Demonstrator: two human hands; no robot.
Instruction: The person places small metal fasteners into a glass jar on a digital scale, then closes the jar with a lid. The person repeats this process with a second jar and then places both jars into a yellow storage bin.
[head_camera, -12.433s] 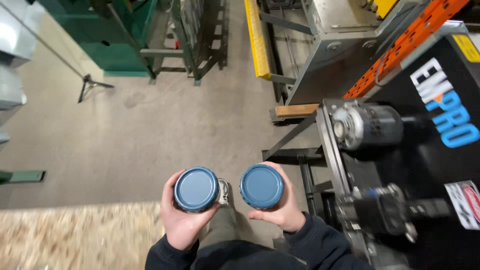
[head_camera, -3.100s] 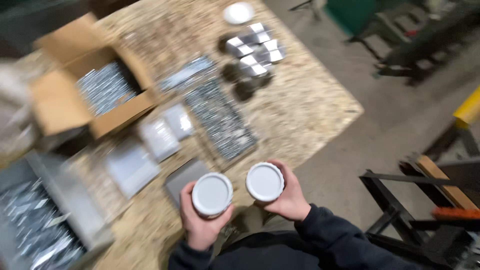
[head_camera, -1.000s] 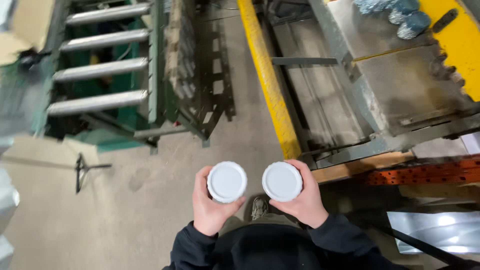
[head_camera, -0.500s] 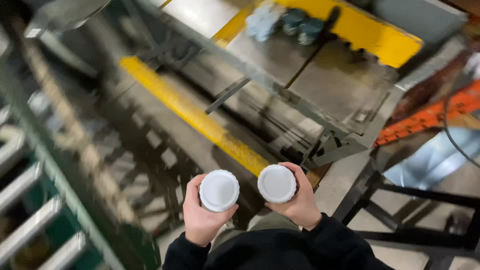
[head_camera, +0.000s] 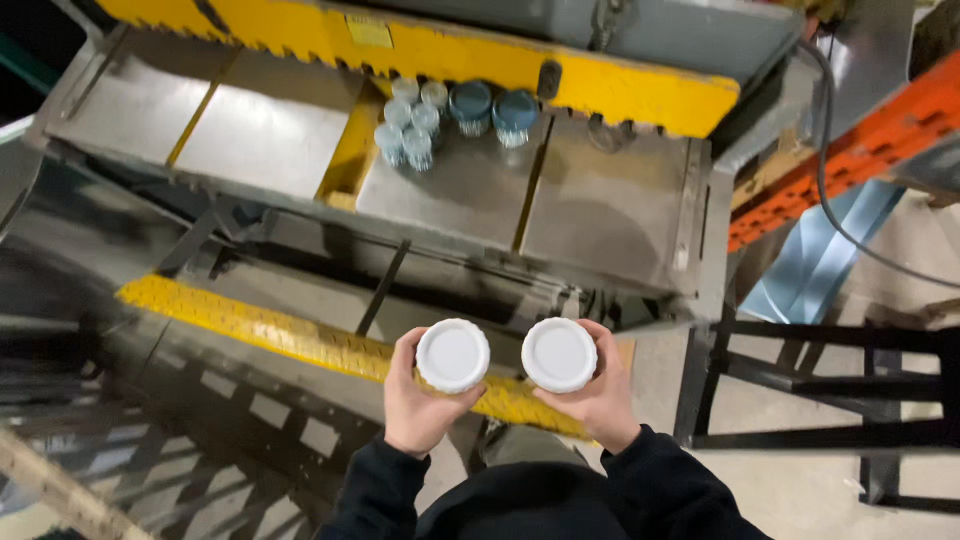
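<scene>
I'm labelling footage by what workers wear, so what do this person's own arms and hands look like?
Both arms are covered to the wrist by dark, near-black long sleeves of soft fabric, with ribbed-looking cuffs. The left hand and right hand are bare: no gloves, rings, watch or markings show.

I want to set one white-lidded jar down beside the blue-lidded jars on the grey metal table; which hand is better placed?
Probably the right hand: its white-lidded round jar sits more directly below the blue-lidded jars than the left hand's jar.
</scene>
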